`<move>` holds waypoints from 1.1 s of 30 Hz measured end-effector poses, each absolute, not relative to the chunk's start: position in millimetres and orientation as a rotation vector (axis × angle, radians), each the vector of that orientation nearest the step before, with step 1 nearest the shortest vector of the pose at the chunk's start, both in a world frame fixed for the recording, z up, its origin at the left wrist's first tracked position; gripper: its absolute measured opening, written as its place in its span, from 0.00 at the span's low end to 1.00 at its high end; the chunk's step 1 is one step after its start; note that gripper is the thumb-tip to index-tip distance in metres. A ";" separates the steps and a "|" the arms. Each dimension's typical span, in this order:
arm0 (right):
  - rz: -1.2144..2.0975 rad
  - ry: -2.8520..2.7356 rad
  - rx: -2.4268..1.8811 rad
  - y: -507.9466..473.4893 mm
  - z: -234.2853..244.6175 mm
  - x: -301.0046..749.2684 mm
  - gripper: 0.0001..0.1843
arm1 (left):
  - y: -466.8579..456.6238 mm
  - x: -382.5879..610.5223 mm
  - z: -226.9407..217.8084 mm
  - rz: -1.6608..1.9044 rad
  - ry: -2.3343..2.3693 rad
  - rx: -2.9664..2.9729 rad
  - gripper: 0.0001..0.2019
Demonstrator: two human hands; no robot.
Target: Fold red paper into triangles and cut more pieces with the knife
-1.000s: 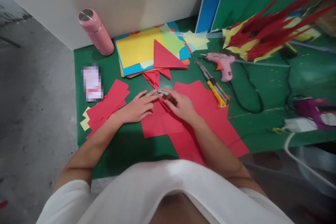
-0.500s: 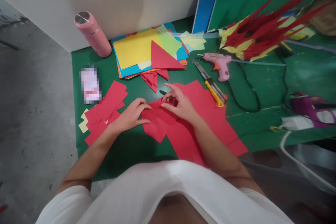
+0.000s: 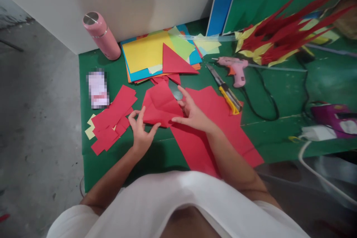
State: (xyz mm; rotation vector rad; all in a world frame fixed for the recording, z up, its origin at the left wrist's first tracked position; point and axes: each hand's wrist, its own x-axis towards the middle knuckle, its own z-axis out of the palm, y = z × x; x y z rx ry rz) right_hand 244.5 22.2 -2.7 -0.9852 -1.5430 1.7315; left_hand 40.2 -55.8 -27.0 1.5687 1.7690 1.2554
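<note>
A creased piece of red paper point(image 3: 161, 102) is held up between my hands over the green table. My left hand point(image 3: 141, 130) grips its left lower edge between thumb and fingers. At its right edge, my right hand point(image 3: 193, 113) has the thumb in front and the fingers partly behind the sheet. Beneath my right forearm lie larger sheets of red paper point(image 3: 223, 130). Left of my left hand is a loose pile of red paper strips point(image 3: 113, 113). A folded red triangle point(image 3: 178, 61) rests on the stack behind.
Coloured sheets point(image 3: 142, 54) are stacked at the back beside a pink flask point(image 3: 103, 37). A blurred-out phone-sized object point(image 3: 98, 89) lies left. An extended-blade cutter point(image 3: 227, 93), a corded pink glue gun point(image 3: 234, 68) and a red-yellow paper flame shape point(image 3: 279, 33) are on the right.
The red paper has been raised and turned, its broad side now showing and its point facing away. My left hand has swung lower, fingers pointing up; my right hand stays near the right edge.
</note>
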 end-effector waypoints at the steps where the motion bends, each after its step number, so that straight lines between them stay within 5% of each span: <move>1: 1.684 -1.591 -0.988 21.4 -1.1 243.9 0.59 | -57.2 42.3 -25.6 1.275 1.767 1.536 0.29; 7: 1.203 -1.785 -1.163 25.6 -2.9 248.8 0.51 | -59.1 45.6 -16.3 1.214 1.736 1.594 0.09; 17: 1.147 -1.743 -1.139 24.0 -17.2 242.5 0.60 | -56.5 34.8 -12.8 0.932 1.720 2.003 0.08; 23: 0.844 -2.132 -1.034 21.2 -17.7 238.9 0.49 | -58.1 37.2 -14.6 0.819 1.703 2.105 0.10; 33: 0.765 -2.166 -1.080 25.2 -22.6 238.9 0.50 | -62.8 24.6 -8.4 0.642 1.639 2.479 0.12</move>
